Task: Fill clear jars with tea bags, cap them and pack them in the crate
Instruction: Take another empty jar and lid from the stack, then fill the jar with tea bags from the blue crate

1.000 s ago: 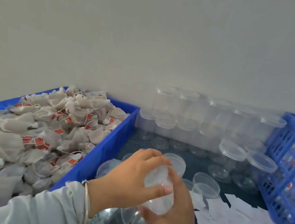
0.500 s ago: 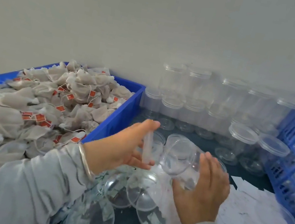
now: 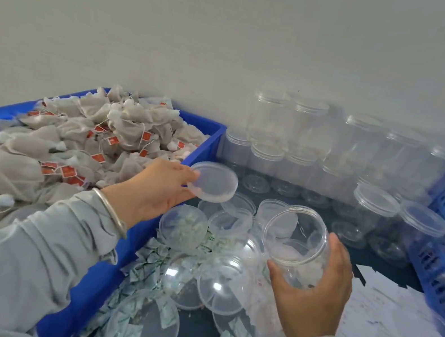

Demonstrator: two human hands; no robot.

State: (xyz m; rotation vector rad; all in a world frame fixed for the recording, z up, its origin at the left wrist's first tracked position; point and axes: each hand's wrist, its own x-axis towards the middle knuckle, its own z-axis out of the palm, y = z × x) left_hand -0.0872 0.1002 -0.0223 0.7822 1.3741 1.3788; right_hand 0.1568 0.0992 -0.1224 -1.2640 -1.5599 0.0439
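Now that the lid [image 3: 213, 182] is off and carried left, the jar [image 3: 295, 245] is uncapped and looks empty, so filling from the tea bags [image 3: 76, 148] is likely next. Left hand [image 3: 160, 187] pinches the lid by its rim, held flat beside the blue bin [image 3: 208, 139]. Right hand [image 3: 312, 291] wraps the jar from below, mouth tilted toward the camera, above loose lids on the counter [image 3: 194, 335].

blue bin [image 3: 208, 139], red-tagged tea bags [image 3: 120, 132], clear lid [image 3: 213, 182]
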